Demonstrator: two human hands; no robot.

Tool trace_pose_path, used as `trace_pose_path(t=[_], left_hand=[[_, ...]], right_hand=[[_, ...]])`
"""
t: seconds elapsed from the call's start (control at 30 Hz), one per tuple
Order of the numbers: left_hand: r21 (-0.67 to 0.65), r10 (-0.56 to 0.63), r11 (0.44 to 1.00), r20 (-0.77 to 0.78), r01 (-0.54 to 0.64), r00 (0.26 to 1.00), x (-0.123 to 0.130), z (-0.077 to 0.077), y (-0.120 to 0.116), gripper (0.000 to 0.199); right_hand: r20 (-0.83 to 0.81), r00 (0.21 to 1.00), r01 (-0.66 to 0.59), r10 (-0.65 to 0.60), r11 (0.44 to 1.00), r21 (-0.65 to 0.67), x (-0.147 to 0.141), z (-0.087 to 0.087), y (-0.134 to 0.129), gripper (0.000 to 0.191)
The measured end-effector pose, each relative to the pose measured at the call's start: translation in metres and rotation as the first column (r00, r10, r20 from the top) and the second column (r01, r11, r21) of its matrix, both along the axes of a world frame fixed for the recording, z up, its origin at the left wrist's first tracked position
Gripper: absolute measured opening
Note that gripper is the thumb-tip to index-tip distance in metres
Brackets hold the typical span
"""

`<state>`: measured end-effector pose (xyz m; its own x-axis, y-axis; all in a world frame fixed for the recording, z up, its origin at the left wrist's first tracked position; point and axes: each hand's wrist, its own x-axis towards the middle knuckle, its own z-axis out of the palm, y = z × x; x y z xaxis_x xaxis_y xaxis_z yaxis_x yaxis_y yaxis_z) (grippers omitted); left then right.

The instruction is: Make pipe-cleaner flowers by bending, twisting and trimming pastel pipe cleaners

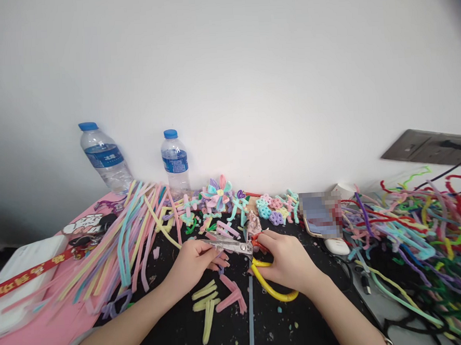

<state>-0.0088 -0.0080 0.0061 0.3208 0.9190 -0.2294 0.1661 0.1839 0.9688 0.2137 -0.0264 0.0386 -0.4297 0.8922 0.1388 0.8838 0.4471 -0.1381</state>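
Note:
My right hand [284,255] is closed round the handles of a pair of scissors, one red and one yellow loop [275,293] showing. The scissor blades [229,244] point left, slightly parted, over my left hand [199,262]. My left thumb and fingers are pinched together beside the blades; a small purple piece [221,270] shows just under them, and what they grip is mostly hidden. Below the hands lie short yellow fuzzy pieces [208,313] and pink ones [233,295]. A translucent stick [251,317] lies upright in view on the black mat [298,329].
Long pastel fuzzy stems [124,252] lie at the left, near a white box [22,279]. Two water bottles [104,158] stand by the wall. Fuzzy flowers [219,194] line the back. A phone [321,216], a white case [337,246] and tangled stems [418,244] are at the right.

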Motion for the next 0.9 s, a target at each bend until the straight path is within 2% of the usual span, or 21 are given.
trace_pose_path(t=[0.37,0.9], left_hand=[[-0.004,0.013,1.000,-0.005,-0.013,1.000,0.0015,0.0025,-0.0010,0.023],[0.024,-0.016,1.000,0.023,0.015,1.000,-0.0003,-0.0013,-0.0010,0.027]], right_hand=[[-0.001,1.000,0.001,-0.001,1.000,0.014,-0.0019,0.0001,-0.0010,0.023],[0.037,0.999,0.006,-0.008,0.998,0.064,-0.0001,-0.0051,-0.0001,0.031]])
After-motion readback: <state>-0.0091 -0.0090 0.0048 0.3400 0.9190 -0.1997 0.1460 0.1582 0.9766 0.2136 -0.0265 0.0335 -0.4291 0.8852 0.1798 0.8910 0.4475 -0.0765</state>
